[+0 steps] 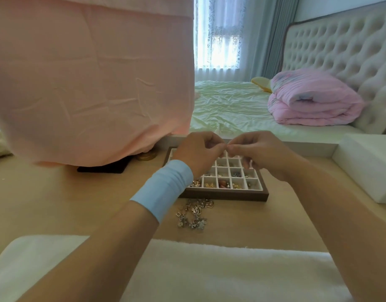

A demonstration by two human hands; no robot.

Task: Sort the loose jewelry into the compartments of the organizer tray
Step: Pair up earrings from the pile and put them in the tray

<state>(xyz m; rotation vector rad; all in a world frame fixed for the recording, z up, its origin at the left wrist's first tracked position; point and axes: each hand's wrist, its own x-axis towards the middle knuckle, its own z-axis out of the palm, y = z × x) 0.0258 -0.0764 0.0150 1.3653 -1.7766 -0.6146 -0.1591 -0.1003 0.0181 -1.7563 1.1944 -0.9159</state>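
The organizer tray [224, 196] has a dark wooden frame and a white grid of small compartments; several near cells hold beads and gold pieces. My left hand [199, 152], with a light blue wristband, and my right hand [260, 152] meet above the tray's far half, fingertips pinched together on something too small to make out. A pile of loose jewelry [195, 213], silver and gold charms, lies on the table just in front of the tray. My hands hide the tray's far cells.
A large pink cloth-covered object [89, 83] looms at the left over a black pad [104, 168] and a gold round lid [146, 156]. A white block [366, 168] sits at the right, a white towel [187, 269] along the near edge. A bed lies beyond.
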